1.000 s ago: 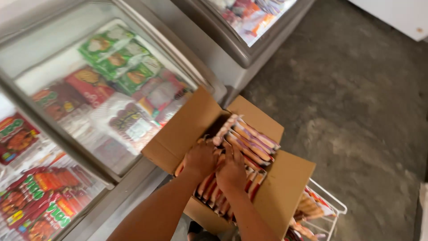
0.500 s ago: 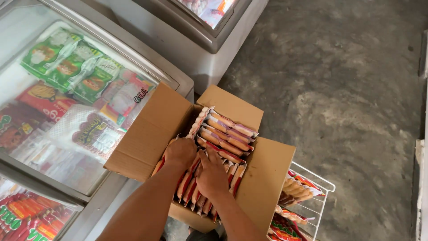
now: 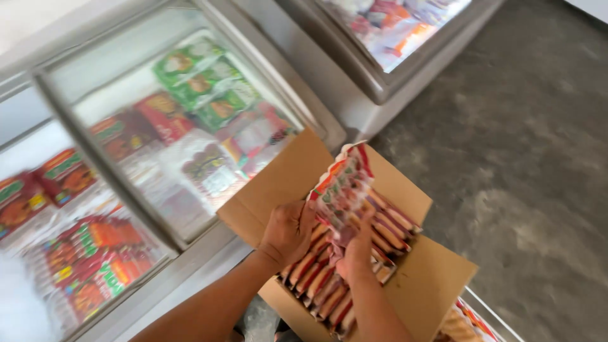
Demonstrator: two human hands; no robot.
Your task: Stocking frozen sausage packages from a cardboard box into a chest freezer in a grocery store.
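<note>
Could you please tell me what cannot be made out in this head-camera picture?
- Bottom of the cardboard box: hidden by rows of packets.
- Wire basket: cut off by the lower edge.
- Right hand fingertips: hidden behind the lifted packets.
- Left hand grip: partly hidden.
- Goods in the far freezer: blurred.

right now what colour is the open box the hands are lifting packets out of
Plain brown: the open cardboard box has bare flaps, seen best in the head view.
</note>
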